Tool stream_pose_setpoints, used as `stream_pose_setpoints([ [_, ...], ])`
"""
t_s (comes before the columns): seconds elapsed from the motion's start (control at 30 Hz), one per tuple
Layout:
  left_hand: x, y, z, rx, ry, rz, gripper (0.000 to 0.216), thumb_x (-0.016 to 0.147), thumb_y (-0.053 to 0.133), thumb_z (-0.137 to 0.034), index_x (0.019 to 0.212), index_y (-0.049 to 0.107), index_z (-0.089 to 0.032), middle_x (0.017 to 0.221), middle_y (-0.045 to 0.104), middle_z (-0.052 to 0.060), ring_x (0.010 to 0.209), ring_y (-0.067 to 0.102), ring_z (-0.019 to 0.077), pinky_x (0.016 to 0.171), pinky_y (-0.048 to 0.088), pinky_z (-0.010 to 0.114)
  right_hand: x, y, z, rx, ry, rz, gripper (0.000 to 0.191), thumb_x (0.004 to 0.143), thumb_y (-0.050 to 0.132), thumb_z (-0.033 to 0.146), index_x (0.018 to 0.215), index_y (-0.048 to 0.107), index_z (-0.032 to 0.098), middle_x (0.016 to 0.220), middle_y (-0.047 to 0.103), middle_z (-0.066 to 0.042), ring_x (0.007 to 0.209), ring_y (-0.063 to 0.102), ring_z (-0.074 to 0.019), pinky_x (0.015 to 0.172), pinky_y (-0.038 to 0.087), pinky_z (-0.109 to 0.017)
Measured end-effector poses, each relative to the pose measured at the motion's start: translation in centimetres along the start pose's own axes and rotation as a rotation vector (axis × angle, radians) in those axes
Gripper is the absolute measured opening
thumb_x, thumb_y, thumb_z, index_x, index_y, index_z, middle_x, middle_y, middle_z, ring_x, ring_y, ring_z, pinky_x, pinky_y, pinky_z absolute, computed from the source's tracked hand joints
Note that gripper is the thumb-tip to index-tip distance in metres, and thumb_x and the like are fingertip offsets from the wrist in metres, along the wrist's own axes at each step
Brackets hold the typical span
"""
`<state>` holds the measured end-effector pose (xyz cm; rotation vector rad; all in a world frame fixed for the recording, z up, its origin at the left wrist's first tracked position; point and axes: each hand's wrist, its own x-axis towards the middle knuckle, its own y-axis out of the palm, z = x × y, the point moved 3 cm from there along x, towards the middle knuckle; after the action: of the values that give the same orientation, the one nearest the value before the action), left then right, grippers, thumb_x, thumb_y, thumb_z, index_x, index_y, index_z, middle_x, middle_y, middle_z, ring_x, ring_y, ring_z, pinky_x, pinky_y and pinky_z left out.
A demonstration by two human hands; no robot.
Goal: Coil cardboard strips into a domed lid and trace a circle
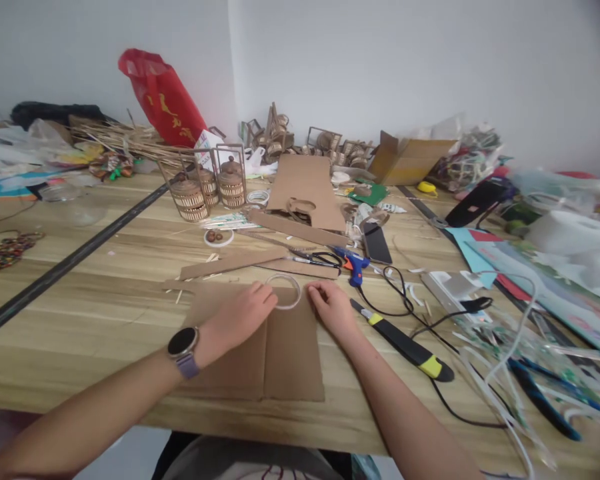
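Note:
A thin, pale ring (299, 291) lies at the upper edge of a creased brown cardboard sheet (293, 360). My left hand (245, 313), with a watch on its wrist, reaches over the sheet, and its closed fingers pinch the ring's left side. At the sheet's upper right edge rests my right hand (333, 308). Its fingers are curled together, and whatever they may hold is hidden. Just right of that hand lies a black and yellow utility knife (405, 343). Beyond the ring are cardboard strips (235, 262) and a blue glue gun (355, 263).
Small bamboo cages with frames (190, 197) stand at the back left, near a red bag (165, 100). A cut cardboard piece (300, 180) lies behind the strips. On the right are a phone (377, 241), a power strip (455, 293), loose cables and blue-handled pliers (543, 397).

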<state>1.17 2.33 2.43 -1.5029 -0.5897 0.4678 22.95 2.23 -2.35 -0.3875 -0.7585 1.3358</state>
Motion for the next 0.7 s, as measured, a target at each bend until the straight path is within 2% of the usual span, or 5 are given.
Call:
stream_pose_setpoints([
  [0.13, 1.1, 1.4, -1.5, 0.003, 0.01, 0.015, 0.023, 0.098, 0.043, -0.004, 0.092, 0.063, -0.015, 0.102, 0.064, 0.011, 0.096, 0.057, 0.0254, 0.082, 0.051, 0.036, 0.0, -0.1, -0.2, -0.011, 0.032, -0.002, 0.024, 0.091, 0.049, 0.028, 0.086, 0.072, 0.021, 0.089, 0.074, -0.007, 0.087, 0.067, -0.0235, 0.082, 0.051, -0.035],
  [0.3, 1.7, 3.0, -1.0, -0.033, -0.011, -0.024, 0.021, 0.098, 0.045, -0.007, 0.092, 0.064, -0.015, 0.104, 0.064, 0.012, 0.098, 0.058, 0.0264, 0.084, 0.053, 0.039, 0.1, -0.4, -0.4, -0.032, 0.026, 0.024, 0.022, 0.088, 0.052, 0.019, 0.093, 0.073, 0.02, 0.092, 0.076, -0.007, 0.088, 0.067, -0.0233, 0.084, 0.051, -0.036],
  [0.4, 1.4, 3.4, -0.6, -0.078, -0.021, -0.051, 0.022, 0.1, 0.044, -0.011, 0.094, 0.065, -0.015, 0.117, 0.064, 0.013, 0.107, 0.059, 0.0271, 0.091, 0.053, 0.041, 0.2, -0.6, -0.3, -0.038, -0.003, 0.065, 0.025, 0.085, 0.054, 0.014, 0.099, 0.074, 0.019, 0.093, 0.075, -0.008, 0.091, 0.067, -0.0238, 0.086, 0.051, -0.037],
  [0.53, 1.1, 3.7, -0.1, -0.13, -0.044, -0.088, 0.019, 0.1, 0.049, -0.018, 0.094, 0.067, -0.016, 0.138, 0.057, 0.015, 0.124, 0.055, 0.0289, 0.104, 0.049, 0.044, 0.2, -1.1, -0.1, -0.014, -0.139, 0.162, 0.032, 0.084, 0.055, 0.008, 0.106, 0.074, 0.021, 0.101, 0.074, -0.008, 0.099, 0.066, -0.0224, 0.091, 0.05, -0.036],
  [0.7, 0.7, 3.7, 0.4, -0.329, -0.03, -0.152, 0.019, 0.099, 0.051, -0.02, 0.092, 0.068, -0.017, 0.149, 0.049, 0.015, 0.121, 0.061, 0.0291, 0.103, 0.052, 0.045, 0.2, -1.1, -0.6, -0.013, -0.312, 0.231, 0.023, 0.09, 0.058, 0.012, 0.102, 0.075, 0.022, 0.102, 0.07, -0.009, 0.099, 0.064, -0.0228, 0.089, 0.051, -0.038],
])
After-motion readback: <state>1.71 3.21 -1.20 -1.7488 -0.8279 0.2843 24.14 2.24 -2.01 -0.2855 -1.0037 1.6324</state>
